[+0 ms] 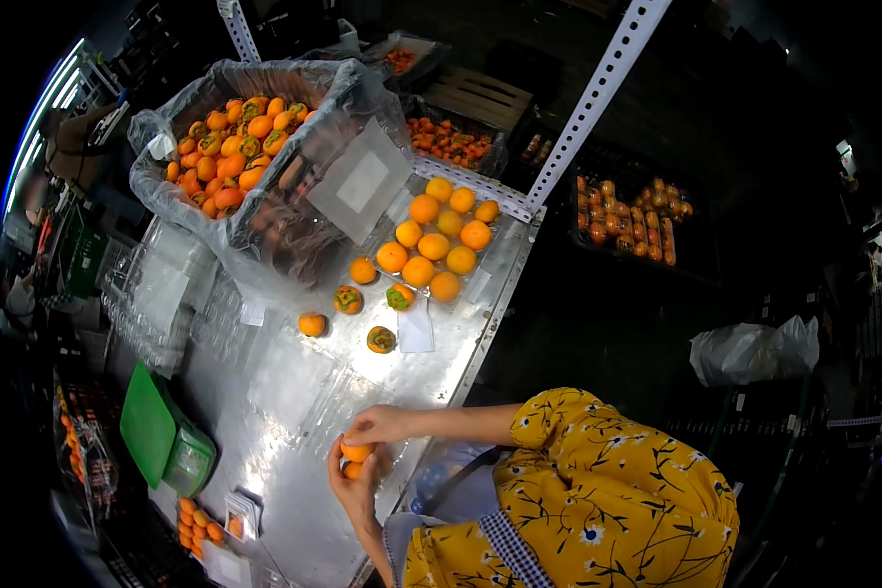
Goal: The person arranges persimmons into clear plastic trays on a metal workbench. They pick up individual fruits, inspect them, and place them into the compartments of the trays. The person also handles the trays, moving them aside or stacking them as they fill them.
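My left hand [356, 494] and my right hand [379, 425] meet low over a metal table. Between them is an orange persimmon [357, 450], gripped from both sides. A second persimmon [351, 470] shows just below it, within the fingers of my left hand. Clear plastic [386, 461] glints beside the fruit, partly hidden by my hands. Farther along the table, several loose persimmons [348, 300] lie scattered, some with the green calyx up. Behind these, a clear plastic tray [479, 288] holds rows of persimmons, its lid [360, 181] raised.
A plastic-lined crate [242, 220] heaped with persimmons stands at the table's far end. Clear trays [154, 294] are stacked beyond. A green plastic device [191, 459] and a stack of cards [242, 514] sit on the far side. A perforated metal post [595, 95] rises at the table corner.
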Tool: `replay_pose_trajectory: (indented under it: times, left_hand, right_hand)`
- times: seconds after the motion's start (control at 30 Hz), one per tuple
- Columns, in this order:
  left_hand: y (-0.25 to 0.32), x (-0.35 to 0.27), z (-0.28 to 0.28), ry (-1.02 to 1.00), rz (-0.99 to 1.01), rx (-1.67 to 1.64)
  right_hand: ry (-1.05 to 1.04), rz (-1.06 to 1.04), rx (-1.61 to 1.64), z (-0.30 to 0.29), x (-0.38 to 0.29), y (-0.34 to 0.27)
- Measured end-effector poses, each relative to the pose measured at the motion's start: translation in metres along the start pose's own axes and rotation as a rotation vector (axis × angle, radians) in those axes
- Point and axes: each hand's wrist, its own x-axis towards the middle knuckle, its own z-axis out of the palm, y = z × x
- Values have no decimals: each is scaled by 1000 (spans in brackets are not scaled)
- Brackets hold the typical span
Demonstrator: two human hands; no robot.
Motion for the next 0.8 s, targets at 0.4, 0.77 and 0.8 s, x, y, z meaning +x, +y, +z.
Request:
replay_pose_trajectory:
  times: [0.4,0.77,0.8]
  left_hand:
    - [-4,-12,4,103,122,15]
    - [11,-31,15,226,-13,-44]
    - [7,-31,15,242,-14,-42]
  right_hand:
    - [116,-240,-413,16,-19,-11]
    - [-11,-137,-387,14,-20,-15]
    - [-9,-154,-395,16,-20,-14]
